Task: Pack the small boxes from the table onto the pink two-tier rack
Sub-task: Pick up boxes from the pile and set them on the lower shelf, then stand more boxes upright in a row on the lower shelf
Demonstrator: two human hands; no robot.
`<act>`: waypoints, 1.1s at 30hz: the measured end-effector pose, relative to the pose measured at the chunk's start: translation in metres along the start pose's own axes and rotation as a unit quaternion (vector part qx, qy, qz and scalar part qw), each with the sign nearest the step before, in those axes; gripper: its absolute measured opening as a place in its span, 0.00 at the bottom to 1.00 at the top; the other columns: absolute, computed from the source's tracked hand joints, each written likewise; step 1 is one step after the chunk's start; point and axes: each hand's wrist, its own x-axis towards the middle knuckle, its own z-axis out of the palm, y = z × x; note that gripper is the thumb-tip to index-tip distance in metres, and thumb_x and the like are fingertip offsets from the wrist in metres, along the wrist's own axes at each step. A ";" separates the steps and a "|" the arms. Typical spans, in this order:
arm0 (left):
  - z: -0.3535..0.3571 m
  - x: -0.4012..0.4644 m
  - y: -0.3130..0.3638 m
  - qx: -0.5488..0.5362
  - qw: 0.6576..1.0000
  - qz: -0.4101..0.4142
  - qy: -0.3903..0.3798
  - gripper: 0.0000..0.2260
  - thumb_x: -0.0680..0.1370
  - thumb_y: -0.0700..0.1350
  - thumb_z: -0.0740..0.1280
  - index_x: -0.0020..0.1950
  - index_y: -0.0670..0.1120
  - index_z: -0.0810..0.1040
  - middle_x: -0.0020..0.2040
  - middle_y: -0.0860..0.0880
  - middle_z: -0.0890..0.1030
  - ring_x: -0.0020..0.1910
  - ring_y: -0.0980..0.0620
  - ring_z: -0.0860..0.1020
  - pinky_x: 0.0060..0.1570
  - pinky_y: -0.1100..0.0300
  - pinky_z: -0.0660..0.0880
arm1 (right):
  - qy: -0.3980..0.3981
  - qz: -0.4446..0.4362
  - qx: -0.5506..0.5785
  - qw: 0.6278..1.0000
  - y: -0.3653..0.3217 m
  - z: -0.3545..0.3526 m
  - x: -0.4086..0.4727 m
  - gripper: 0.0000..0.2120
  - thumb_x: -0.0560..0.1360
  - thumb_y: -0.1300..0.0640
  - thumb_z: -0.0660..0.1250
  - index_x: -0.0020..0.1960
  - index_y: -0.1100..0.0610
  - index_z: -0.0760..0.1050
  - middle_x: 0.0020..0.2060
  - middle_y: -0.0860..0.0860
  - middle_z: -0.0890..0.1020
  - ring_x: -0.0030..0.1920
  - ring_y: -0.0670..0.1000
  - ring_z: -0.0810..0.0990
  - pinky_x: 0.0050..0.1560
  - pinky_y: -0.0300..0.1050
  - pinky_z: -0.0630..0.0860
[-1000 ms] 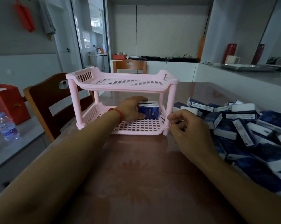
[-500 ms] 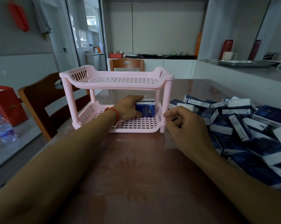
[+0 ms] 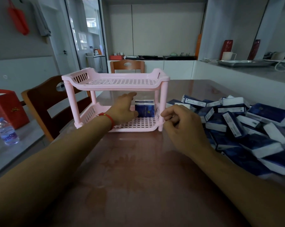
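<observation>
Fingers of the left hand (image 3: 124,110) reach straight into the lower tier of the rack (image 3: 115,86), spread and relaxed, the thumb touching the left face of the boxes (image 3: 144,108) that stand upright at the tier's right end, against its side wall. A red band (image 3: 108,117) circles that wrist. Most of the lower tier to the left of the hand is open grid, and the upper tier holds nothing. The right hand (image 3: 182,126) sits at centre right of the frame, just outside the rack's front right post, fingers loosely curled and holding nothing; whether it touches the post I cannot tell. Right of it a heap of boxes (image 3: 246,126), blue and white, covers the table (image 3: 138,177) out to the right edge of the frame, some tilted, some flat. The table in front of the rack, at lower centre, is open brown surface. Print on the standing boxes is gold on blue but too small to read. At far left a bottle (image 3: 6,131) carries a blue label, partly legible only.
</observation>
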 end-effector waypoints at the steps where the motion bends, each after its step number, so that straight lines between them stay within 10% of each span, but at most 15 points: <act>1: -0.001 -0.012 0.001 0.006 0.999 0.028 0.028 0.29 0.74 0.38 0.72 0.75 0.44 0.68 0.70 0.41 0.73 0.68 0.43 0.72 0.68 0.47 0.72 | 0.004 -0.001 -0.007 1.000 -0.001 -0.002 -0.001 0.08 0.72 0.67 0.68 0.48 0.56 0.79 0.41 0.47 0.79 0.38 0.39 0.77 0.39 0.26 0.73; 7: -0.004 -0.093 0.038 0.061 0.960 0.242 0.128 0.14 0.69 0.37 0.64 0.52 0.43 0.82 0.52 0.45 0.80 0.52 0.44 0.77 0.55 0.52 0.74 | 0.005 0.014 -0.086 0.996 -0.010 -0.018 -0.009 0.10 0.74 0.62 0.67 0.54 0.55 0.75 0.43 0.46 0.77 0.37 0.46 0.75 0.37 0.45 0.74; 20: 0.047 -0.130 0.135 -0.110 0.940 0.323 0.011 0.13 0.69 0.34 0.68 0.49 0.47 0.84 0.49 0.51 0.81 0.48 0.56 0.77 0.50 0.65 0.73 | -0.049 0.168 -0.404 0.898 0.001 -0.142 -0.119 0.16 0.78 0.38 0.63 0.53 0.50 0.69 0.51 0.49 0.73 0.50 0.50 0.75 0.46 0.48 0.77; 28: 0.048 -0.129 0.123 -0.223 0.951 0.211 -0.038 0.18 0.74 0.38 0.74 0.61 0.51 0.80 0.52 0.56 0.79 0.51 0.56 0.80 0.52 0.62 0.79 | -0.010 0.243 -0.102 0.965 -0.012 -0.136 -0.123 0.12 0.75 0.42 0.70 0.52 0.48 0.77 0.48 0.42 0.82 0.48 0.42 0.81 0.48 0.40 0.77; 33: 0.049 -0.131 0.131 -0.400 0.898 0.130 -0.127 0.14 0.76 0.36 0.72 0.61 0.44 0.79 0.55 0.48 0.85 0.55 0.50 0.83 0.55 0.59 0.80 | -0.072 0.302 0.163 0.937 -0.032 -0.126 -0.110 0.10 0.81 0.49 0.63 0.55 0.53 0.80 0.42 0.51 0.87 0.43 0.50 0.86 0.43 0.48 0.80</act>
